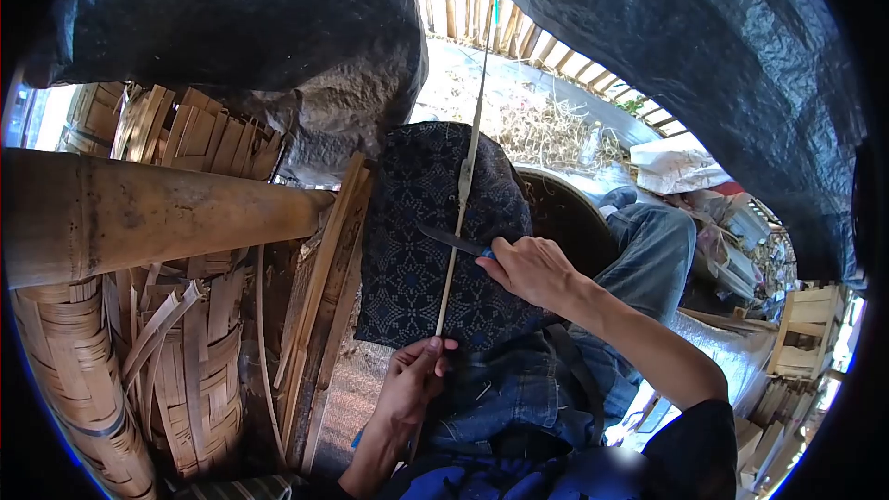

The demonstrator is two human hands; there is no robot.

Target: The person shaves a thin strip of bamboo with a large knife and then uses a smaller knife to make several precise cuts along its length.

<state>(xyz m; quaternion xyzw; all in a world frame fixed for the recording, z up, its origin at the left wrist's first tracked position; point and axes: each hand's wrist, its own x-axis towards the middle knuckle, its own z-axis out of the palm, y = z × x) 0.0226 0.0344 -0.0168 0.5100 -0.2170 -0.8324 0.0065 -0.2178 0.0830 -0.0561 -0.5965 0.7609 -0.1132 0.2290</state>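
Bamboo strip (460, 213) crosses patterned cloth (417, 222) beneath black tarpaulin (231, 18).

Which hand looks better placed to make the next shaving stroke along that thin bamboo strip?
The right hand, probably. It holds the knife with the blade lying against the bamboo strip over the patterned cloth. The left hand pinches the strip's near end, steadying it.

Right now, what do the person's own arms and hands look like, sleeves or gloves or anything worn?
Both hands are bare, with no gloves, rings or watch visible. The left hand and forearm are uncovered down to the frame edge. The right hand and forearm are also uncovered, up to a short dark sleeve near the upper arm.
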